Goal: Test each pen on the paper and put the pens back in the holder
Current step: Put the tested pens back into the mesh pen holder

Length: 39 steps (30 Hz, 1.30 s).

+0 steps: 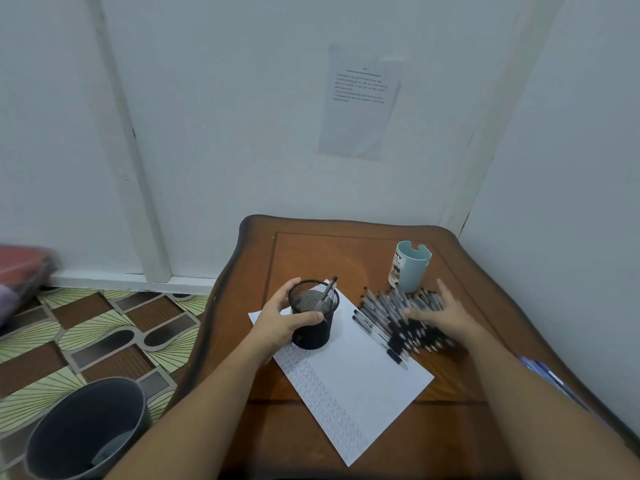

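Observation:
A black mesh pen holder (317,327) stands on the far left corner of a white sheet of paper (360,382). One or two pens (328,289) lean inside it. My left hand (280,323) grips the holder round its left side. A pile of several black-and-clear pens (391,317) lies on the table right of the paper. My right hand (440,315) rests on that pile with fingers spread and straight. Rows of small pen marks run along the paper's left edge.
A light blue cup (410,268) stands behind the pen pile on the brown wooden table (346,251). A dark bin (86,431) sits on the patterned floor at lower left. White walls close in behind and to the right.

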Available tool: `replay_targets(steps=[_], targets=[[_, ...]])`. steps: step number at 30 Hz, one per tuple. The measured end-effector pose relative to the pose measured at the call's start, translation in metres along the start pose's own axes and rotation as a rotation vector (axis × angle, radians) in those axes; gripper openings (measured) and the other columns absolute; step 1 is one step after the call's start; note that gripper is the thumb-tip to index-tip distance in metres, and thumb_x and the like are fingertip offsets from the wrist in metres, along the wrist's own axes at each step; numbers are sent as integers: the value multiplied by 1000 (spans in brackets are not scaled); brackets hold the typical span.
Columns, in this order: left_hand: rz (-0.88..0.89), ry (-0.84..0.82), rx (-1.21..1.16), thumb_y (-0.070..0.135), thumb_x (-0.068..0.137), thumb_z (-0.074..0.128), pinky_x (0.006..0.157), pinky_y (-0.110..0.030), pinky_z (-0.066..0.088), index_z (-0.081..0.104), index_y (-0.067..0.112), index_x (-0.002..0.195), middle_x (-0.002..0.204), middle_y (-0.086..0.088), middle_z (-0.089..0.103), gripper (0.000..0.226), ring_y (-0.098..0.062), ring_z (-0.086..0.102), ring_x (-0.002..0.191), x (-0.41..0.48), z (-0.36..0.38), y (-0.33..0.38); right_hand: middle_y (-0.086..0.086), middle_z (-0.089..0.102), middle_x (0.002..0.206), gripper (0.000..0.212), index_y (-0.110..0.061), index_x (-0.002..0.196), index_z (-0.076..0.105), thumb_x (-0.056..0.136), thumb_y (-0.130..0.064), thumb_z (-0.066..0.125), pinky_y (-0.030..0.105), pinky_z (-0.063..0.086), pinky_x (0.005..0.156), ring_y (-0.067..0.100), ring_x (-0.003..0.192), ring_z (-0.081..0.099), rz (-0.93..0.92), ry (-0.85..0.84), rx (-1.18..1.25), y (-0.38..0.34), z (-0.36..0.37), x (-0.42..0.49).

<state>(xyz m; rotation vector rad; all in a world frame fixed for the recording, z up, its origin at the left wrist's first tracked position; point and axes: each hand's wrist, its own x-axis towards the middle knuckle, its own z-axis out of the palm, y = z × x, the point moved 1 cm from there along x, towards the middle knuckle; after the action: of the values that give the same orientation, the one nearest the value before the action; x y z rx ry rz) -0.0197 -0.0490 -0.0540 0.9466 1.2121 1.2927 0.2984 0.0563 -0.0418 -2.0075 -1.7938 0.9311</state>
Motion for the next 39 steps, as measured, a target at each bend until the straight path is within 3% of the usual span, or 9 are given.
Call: replay_targets(steps=[3, 6, 10, 14, 19, 31, 35, 37, 39], targets=[[7, 2, 26, 17, 60, 90, 96, -43, 52, 51, 40, 126, 122, 7, 56, 79, -18, 56, 111, 1, -1, 0, 6, 5, 167, 157, -49, 151, -11, 23, -98, 64, 63, 8, 119, 37, 151, 10, -11, -99, -64, -2, 4, 16], [8, 10, 23, 12, 67, 86, 94, -42, 53, 51, 40, 126, 120, 10, 55, 75, -16, 55, 108, 1, 0, 0, 8, 11, 166, 146, -53, 151, -9, 32, -96, 66, 61, 10, 118, 39, 150, 12, 20, -54, -179, -16, 11, 12], [7, 17, 17, 14, 63, 88, 93, -42, 53, 51, 41, 126, 120, 10, 55, 77, -17, 55, 109, 0, 1, 0, 14, 12, 164, 120, -50, 153, 2, 64, -63, 82, 59, 14, 118, 40, 148, 10, 32, -3, -127, -21, 17, 13], [16, 28, 26, 12, 66, 86, 90, -40, 54, 52, 41, 126, 119, 10, 56, 75, -17, 56, 108, 0, 1, 0, 14, 13, 164, 117, -46, 154, 3, 72, -35, 86, 60, 17, 119, 38, 149, 16, -5, -87, 4, -25, 16, 18], [16, 31, 33, 13, 67, 86, 91, -40, 54, 50, 41, 127, 118, 12, 55, 75, -14, 55, 107, -2, 4, 1, 12, 22, 162, 107, -37, 157, 5, 82, -8, 76, 49, 32, 113, 35, 141, 37, -30, -131, 56, -35, 20, 18], [13, 36, 38, 9, 71, 82, 93, -41, 53, 49, 38, 129, 115, 13, 56, 73, -14, 55, 106, -5, 4, 4, 11, 30, 159, 112, -34, 158, 11, 75, 5, 76, 47, 36, 109, 33, 136, 42, -75, -113, 138, -32, 10, 18], [11, 45, 45, 12, 70, 84, 93, -42, 53, 49, 40, 129, 118, 11, 56, 74, -14, 55, 107, -6, 5, 4, 10, 57, 128, 103, -23, 154, 25, 71, 9, 76, 42, 45, 93, 26, 109, 59, -25, -113, 197, -29, 7, 18], [23, 57, 49, 15, 69, 85, 93, -42, 53, 49, 41, 129, 118, 11, 56, 75, -14, 56, 108, -7, 5, 4, 5, 59, 115, 96, -17, 151, 29, 71, 10, 75, 36, 47, 84, 20, 99, 60, -15, -116, 188, -29, 8, 18], [46, 71, 58, 20, 68, 86, 90, -37, 55, 49, 41, 129, 119, 12, 56, 74, -13, 55, 108, -8, 6, 4, 2, 59, 111, 93, -17, 150, 31, 72, 9, 74, 38, 49, 87, 19, 99, 60, -17, -110, 150, -30, 11, 15]])
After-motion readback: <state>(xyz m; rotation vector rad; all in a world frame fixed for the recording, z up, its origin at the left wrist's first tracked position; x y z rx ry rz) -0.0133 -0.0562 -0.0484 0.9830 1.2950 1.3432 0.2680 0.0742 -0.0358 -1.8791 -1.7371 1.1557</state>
